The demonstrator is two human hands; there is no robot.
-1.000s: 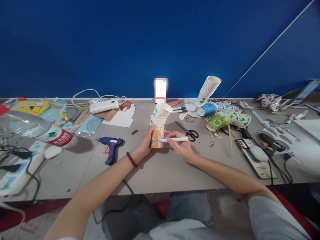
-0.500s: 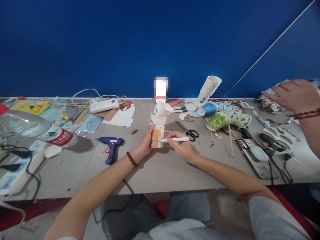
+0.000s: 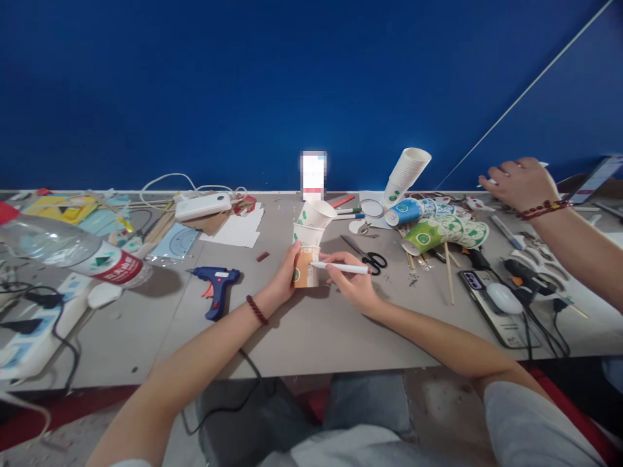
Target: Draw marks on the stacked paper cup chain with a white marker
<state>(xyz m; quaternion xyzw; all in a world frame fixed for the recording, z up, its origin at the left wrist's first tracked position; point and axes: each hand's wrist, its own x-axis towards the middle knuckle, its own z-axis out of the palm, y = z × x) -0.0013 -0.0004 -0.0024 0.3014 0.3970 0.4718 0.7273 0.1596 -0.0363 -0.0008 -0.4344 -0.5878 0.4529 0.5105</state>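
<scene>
Three paper cups make one bent column in the head view, mid-width on the worktop (image 3: 292,344) and between its front and back edges: an orange-printed paper cup (image 3: 302,275) at the bottom, two white paper cups (image 3: 316,217) above it, the topmost tilted to the right. The left hand (image 3: 286,275) has its grip closed round the left side of the orange-printed paper cup. The right hand (image 3: 353,285) pinches a white marker (image 3: 343,267), its tip at the cup's printed face; whether it presses there I cannot tell.

The cups are already nested together, and the marking looks under way. No fresh line can be made out, so how much remains is unclear. Toward the back right corner lie two similar columns, one with a blue-printed cup (image 3: 403,212), one with a green-printed cup (image 3: 422,239), seemingly assembled already.

Near the left edge, the plastic bottle (image 3: 53,243) has a red label whose white Chinese characters seem to read 农夫山泉. The printed cups bear round emblems with lettering too small to read; so is the sticker on the blue glue gun (image 3: 221,285). By the back edge, the bright screen (image 3: 313,172) is pixelated.
</scene>
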